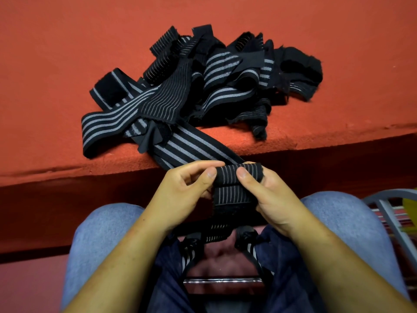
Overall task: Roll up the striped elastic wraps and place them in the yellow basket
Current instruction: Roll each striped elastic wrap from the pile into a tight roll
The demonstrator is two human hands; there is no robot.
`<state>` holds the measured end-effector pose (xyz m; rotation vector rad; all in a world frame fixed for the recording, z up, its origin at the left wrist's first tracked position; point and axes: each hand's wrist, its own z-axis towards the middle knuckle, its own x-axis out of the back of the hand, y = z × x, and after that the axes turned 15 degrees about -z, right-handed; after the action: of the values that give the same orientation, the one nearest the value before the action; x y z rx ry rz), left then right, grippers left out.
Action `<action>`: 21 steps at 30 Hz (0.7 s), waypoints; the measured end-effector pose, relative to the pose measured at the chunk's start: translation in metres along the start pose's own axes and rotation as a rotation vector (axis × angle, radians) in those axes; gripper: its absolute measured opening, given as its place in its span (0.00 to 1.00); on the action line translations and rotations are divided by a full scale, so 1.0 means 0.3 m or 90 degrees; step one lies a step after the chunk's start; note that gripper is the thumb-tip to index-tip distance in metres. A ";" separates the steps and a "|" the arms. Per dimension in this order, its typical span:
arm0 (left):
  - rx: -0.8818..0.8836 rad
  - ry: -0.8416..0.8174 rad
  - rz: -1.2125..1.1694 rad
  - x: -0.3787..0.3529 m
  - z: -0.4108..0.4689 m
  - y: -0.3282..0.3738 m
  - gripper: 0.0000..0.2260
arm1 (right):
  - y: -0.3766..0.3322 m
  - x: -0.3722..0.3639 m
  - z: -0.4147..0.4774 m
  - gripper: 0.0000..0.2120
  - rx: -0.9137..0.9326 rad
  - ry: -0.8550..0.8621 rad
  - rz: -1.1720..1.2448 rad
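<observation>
Black elastic wrap with grey stripes (239,176): one end rolled into a short, tight cylinder, thin stripes outward, held just off the front edge of the red felt counter (67,53). Left hand (187,193) and right hand (274,196): each grip pinches one end of the roll, thumbs on the near face. The unrolled tail shows broader stripes and runs toward 11 o'clock into a tangled heap of black striped wraps (225,75).

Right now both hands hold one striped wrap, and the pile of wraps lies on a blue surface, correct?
The head view shows the surface is red, not blue. The pile lies on it; left hand and right hand hold the striped wrap.
</observation>
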<state>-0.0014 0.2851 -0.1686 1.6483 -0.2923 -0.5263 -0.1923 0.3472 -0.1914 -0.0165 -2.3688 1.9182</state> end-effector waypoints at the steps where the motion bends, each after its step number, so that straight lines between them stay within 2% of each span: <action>1: 0.005 -0.009 -0.003 -0.001 0.000 -0.001 0.13 | 0.002 0.000 0.002 0.15 0.010 0.005 -0.011; 7: -0.018 -0.013 0.010 -0.003 0.003 -0.008 0.10 | 0.015 0.003 0.004 0.19 0.034 0.006 -0.029; 13: -0.033 0.007 0.012 -0.002 0.001 -0.009 0.07 | 0.017 -0.003 0.005 0.24 -0.026 -0.024 0.035; 17: -0.052 0.026 0.028 -0.008 -0.003 0.000 0.09 | 0.007 -0.007 -0.001 0.23 -0.074 -0.054 0.069; 21: -0.085 0.037 0.103 -0.010 -0.007 0.003 0.10 | -0.011 -0.006 -0.003 0.30 -0.109 -0.082 0.108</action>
<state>-0.0030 0.2882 -0.1670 1.4929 -0.3373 -0.3672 -0.1904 0.3474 -0.1881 -0.1125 -2.6910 1.8298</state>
